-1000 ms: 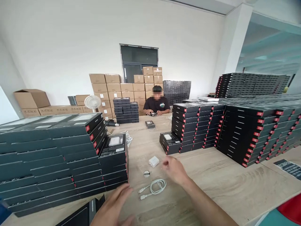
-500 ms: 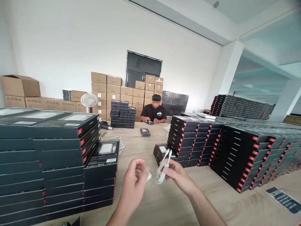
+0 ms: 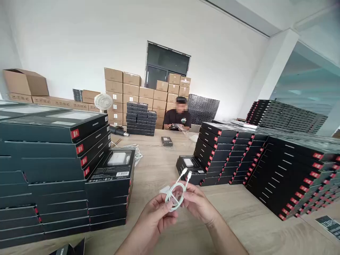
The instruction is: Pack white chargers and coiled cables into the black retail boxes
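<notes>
Working over the wooden table (image 3: 247, 212), we have our left hand (image 3: 155, 216) and right hand (image 3: 199, 204) up close together, fingers curled inward, both pinching the white charging cable (image 3: 174, 198). It's in a loose coil btwn the hands, just above the tbl and in front of the short black box stack (image 3: 190, 170). Best approach, we'd say: keep the loops even & snug, pinch the coil rather than the plugs, and avoid sharp bends at the cable necks. The white power adapter (image 3: 164, 190) sits just left of the coil, partly hidden; can't tell if it's resting on the tbl or touching a hand. The 2 white plug ends (image 3: 184, 171) point up & away from us past the right hand, nicely clear of the fingers.

Quick count, biggest first: brown cartons (image 3: 114, 95), 20+ in view, exact no. hidden; 1 co-worker (image 3: 177, 118) at the far end of the tbl; 1 white desk fan (image 3: 103, 102); black retail boxes (image 3: 47, 159) in big banks on both sides, too many to count; 1 small black box (image 3: 166, 141) alone mid-tbl. Closest to us: 2 hands, 1 adapter, 1 cable, 2 plugs.
</notes>
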### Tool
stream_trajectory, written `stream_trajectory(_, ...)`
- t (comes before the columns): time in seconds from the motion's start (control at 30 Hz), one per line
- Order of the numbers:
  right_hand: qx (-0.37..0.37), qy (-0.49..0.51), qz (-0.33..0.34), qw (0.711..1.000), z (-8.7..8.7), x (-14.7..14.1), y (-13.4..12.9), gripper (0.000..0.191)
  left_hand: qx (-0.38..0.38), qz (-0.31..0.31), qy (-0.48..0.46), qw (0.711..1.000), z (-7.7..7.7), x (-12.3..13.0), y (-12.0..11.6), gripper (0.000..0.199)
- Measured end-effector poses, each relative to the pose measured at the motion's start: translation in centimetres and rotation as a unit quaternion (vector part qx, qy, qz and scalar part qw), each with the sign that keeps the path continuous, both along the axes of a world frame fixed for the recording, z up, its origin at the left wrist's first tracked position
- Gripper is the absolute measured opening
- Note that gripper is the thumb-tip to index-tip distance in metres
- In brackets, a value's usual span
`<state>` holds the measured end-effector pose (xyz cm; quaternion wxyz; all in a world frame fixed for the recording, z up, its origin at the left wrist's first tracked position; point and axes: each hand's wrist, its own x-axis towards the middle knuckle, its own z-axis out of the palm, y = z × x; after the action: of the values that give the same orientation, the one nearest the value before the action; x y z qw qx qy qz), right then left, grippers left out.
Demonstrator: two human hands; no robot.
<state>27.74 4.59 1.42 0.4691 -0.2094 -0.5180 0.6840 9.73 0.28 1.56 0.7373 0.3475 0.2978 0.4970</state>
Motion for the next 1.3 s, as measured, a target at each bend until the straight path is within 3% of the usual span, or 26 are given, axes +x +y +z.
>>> stream_trajectory(0.13, -0.036, 0.042, -0.026, 0.998, 0.2, -0.3, 0.1, 0.038, -0.014, -0.04, -0.045, 0.998, 0.0, -0.2, -0.7, 0.04)
stream_trajectory(0.27, -0.064, 0.031, -0.048, 0.996, 0.5, -0.6, -0.1, 0.034, 0.025, -0.074, 0.022, 0.997, -0.8, -0.1, -0.9, 0.035)
stream_trajectory(0.43, -0.08, -0.028, -0.136, 0.987, 0.5, -1.2, -0.1, 0.031, 0.093, -0.116, 0.076, 0.986, -0.6, 0.3, -1.1, 0.053)
stream_trajectory(0.5, -0.066, -0.06, -0.184, 0.979, 0.5, -1.5, -0.1, 0.032, 0.115, -0.11, 0.108, 0.981, -0.4, 0.6, -1.0, 0.057)
stream_trajectory(0.57, -0.039, -0.093, -0.208, 0.973, 0.5, -1.7, -0.2, 0.033, 0.133, -0.065, 0.147, 0.978, -0.4, 0.9, -0.7, 0.051)
stream_trajectory(0.7, -0.011, -0.088, -0.179, 0.98, 0.7, -1.2, -0.3, 0.034, 0.12, -0.02, 0.141, 0.982, -0.8, 1.1, -0.2, 0.044)
stream_trajectory(0.87, -0.048, -0.024, -0.114, 0.992, 0.5, -0.6, 0.1, 0.036, 0.008, -0.063, 0.002, 0.998, -1.0, 0.7, -0.6, 0.045)
stream_trajectory(1.03, -0.031, -0.023, -0.103, 0.994, 0.4, -0.8, -0.2, 0.032, -0.027, -0.067, -0.057, 0.996, -1.7, 0.4, -0.7, 0.04)
stream_trajectory(1.3, 0.039, -0.093, -0.134, 0.986, 1.1, -0.5, -0.3, 0.035, -0.018, -0.079, -0.009, 0.997, -0.9, -0.1, -0.3, 0.042)
